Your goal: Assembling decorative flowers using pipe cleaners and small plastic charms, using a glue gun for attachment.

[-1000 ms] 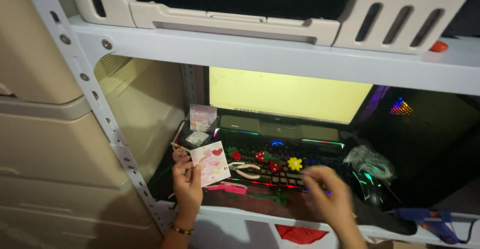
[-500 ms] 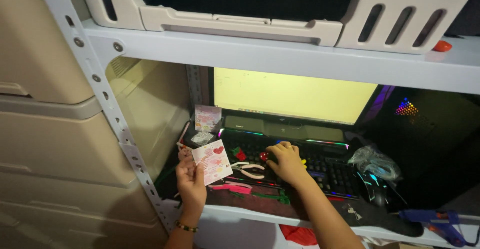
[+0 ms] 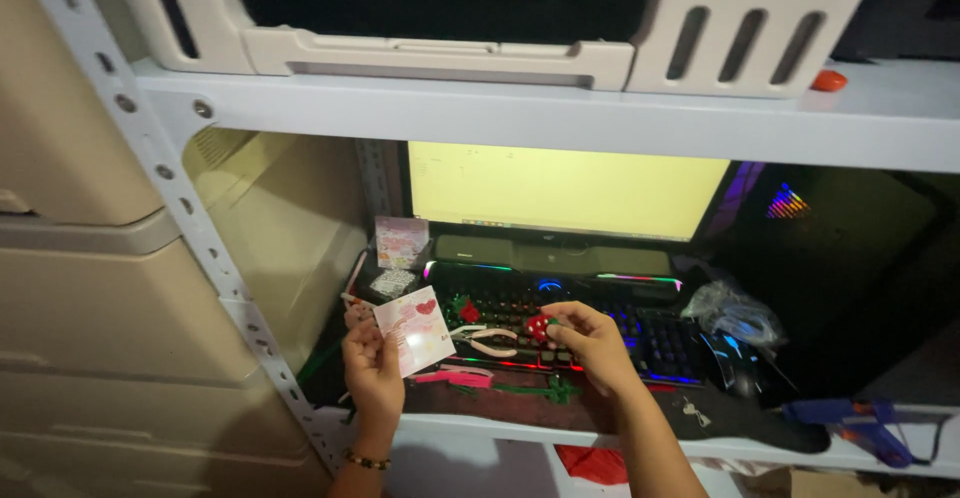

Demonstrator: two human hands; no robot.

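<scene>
The scene is dim, lit mostly by the glowing pale-yellow monitor (image 3: 565, 190), which is overexposed to a flat bright panel with no readable detail. Coloured backlight from the keyboard (image 3: 600, 323) adds small red, blue and green spots. The monitor's glow falls on the left hand (image 3: 372, 368), the pink card (image 3: 416, 328) it holds and the right hand (image 3: 590, 340). The right side under the shelf (image 3: 560, 118) sinks into near-black shadow. The picture is soft and grainy, and straight edges lean toward the corners.

Dim nook — grey metal shelving (image 3: 560, 118), beige drawers (image 3: 90, 308), a glowing monitor (image 3: 565, 190).
</scene>
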